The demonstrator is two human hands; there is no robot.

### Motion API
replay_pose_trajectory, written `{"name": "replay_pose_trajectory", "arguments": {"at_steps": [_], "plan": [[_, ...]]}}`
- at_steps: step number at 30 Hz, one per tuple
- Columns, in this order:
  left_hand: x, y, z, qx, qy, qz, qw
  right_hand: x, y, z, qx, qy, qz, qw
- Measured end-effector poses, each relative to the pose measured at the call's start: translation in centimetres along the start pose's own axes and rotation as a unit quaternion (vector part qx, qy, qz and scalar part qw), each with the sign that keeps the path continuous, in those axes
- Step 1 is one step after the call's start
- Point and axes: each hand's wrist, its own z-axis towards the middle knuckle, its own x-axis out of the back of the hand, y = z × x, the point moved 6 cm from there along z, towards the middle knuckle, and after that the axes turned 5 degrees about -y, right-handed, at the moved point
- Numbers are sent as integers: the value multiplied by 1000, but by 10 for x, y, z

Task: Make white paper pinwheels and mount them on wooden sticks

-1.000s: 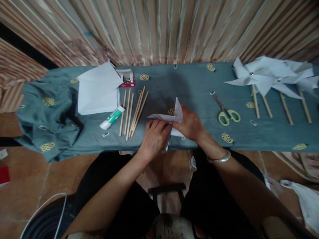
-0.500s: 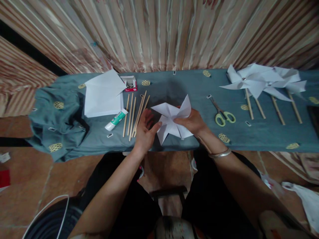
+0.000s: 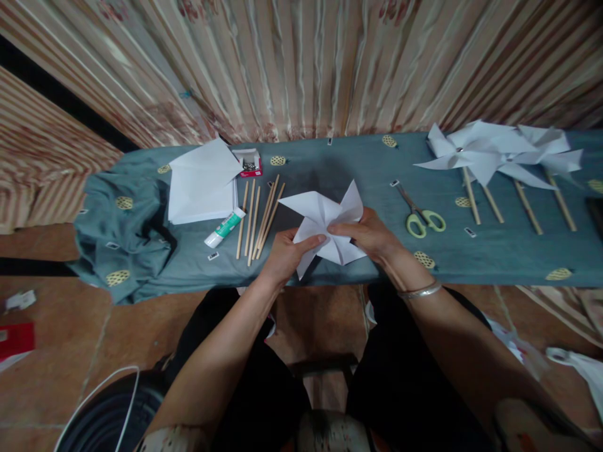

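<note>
A white paper pinwheel (image 3: 327, 216) with folded blades is held above the cloth-covered table, between both hands. My left hand (image 3: 285, 256) grips its lower left part, thumb laid on the front near the centre and fingers hidden behind the paper. On the other side my right hand (image 3: 372, 233) pinches it, thumb pressed close to the middle. No stick shows on this pinwheel. Several wooden sticks (image 3: 258, 220) lie just left of my left hand. Right of my right hand rest scissors (image 3: 425, 221) with pale green handles.
A stack of white paper (image 3: 202, 188) lies at the left, near a glue tube (image 3: 225, 228) and a small red box (image 3: 249, 163) of metal pieces. Several pinwheels on sticks (image 3: 485, 150) lie at the right. A pleated curtain (image 3: 301, 69) hangs behind the table (image 3: 367, 166).
My left hand, open beside the pinwheel before, has moved right and closed on its left part. My right hand keeps its grip. The view has shifted slightly.
</note>
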Motion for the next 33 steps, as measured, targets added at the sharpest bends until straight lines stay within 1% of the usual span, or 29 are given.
{"name": "replay_pose_trajectory", "arguments": {"at_steps": [4,9,13,18,22,28,33], "plan": [[-2,4,1,-19,6,17,1000,1,-5,-3,14,-13,-7,1000],[-5,7,2,-15,-17,7,1000,1,-9,-5,8,-24,-31,999],[-4,6,4,-36,-7,53,998,3,-9,-4,17,-20,-43,999],[-2,5,5,-49,6,100,994,4,-5,-4,25,-43,-57,997],[-1,3,5,-46,13,95,994,3,-5,-4,34,-53,-69,996],[-4,2,5,-58,10,57,997,5,-8,-4,63,-52,-105,991],[-6,2,4,-54,14,17,998,6,-6,-5,75,-67,-94,990]]}}
